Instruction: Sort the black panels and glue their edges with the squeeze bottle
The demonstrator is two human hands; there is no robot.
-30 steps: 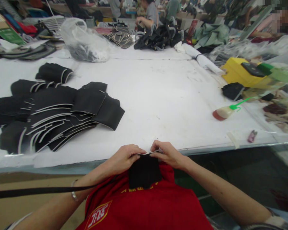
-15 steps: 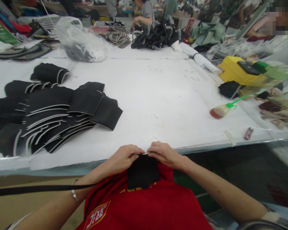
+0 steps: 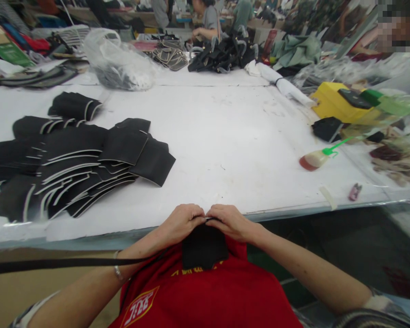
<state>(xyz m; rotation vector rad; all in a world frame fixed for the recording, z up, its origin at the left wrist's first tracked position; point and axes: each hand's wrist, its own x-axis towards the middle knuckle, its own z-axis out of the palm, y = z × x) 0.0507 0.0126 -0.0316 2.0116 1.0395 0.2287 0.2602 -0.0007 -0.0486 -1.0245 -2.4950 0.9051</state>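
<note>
A black leather-like piece [image 3: 205, 248] with a pale top edge hangs in front of the red apron [image 3: 205, 296]. My left hand [image 3: 182, 221] pinches its upper edge from the left, thumb and fingers together. From the right, my right hand [image 3: 230, 221] pinches the same edge, and the fingertips of both hands nearly meet. On the table to the left lies a fanned pile of black pieces [image 3: 75, 141] with pale edges, looking like the one I hold.
On the white table [image 3: 225, 132] stand a small bottle [image 3: 312, 161] with a green spout and a yellow box [image 3: 336, 102]. Small pink snips [image 3: 354, 192] lie near the right edge. At the back are a plastic bag [image 3: 119, 64] and a black heap [image 3: 222, 54]. People sit beyond.
My hands have drawn slightly closer together along the top edge of the black piece. The view has shifted a little; the table's things stay in place.
</note>
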